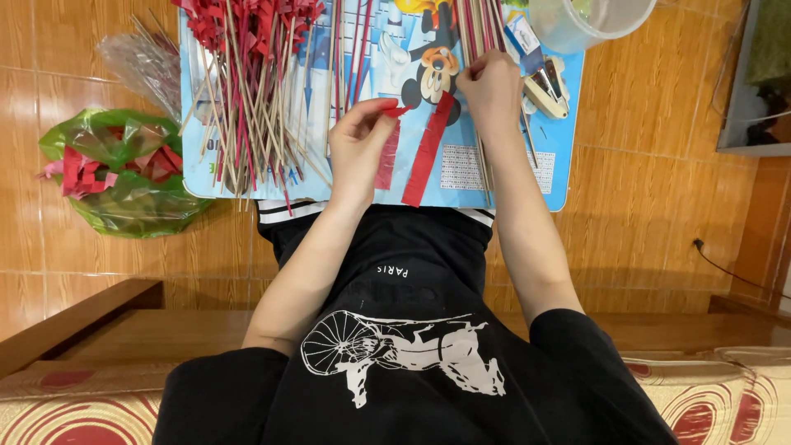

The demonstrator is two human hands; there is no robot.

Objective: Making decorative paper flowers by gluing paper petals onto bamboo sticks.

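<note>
My left hand [360, 144] pinches the top end of a red paper strip [388, 152] that lies on a blue cartoon-printed board [511, 177]. Beside it rests a second, longer red paper strip [427, 152], slanted across the board. My right hand [492, 86] is closed around thin wooden sticks [480, 25] near the top of that longer strip. A pile of sticks with red paper wound on their ends [247, 74] covers the board's left part.
A green plastic bag [124, 177] with red paper scraps sits on the orange tiled floor at left. A stapler [545, 86] and a clear plastic tub [585, 21] are at the board's top right. A cable [729, 264] runs along the right.
</note>
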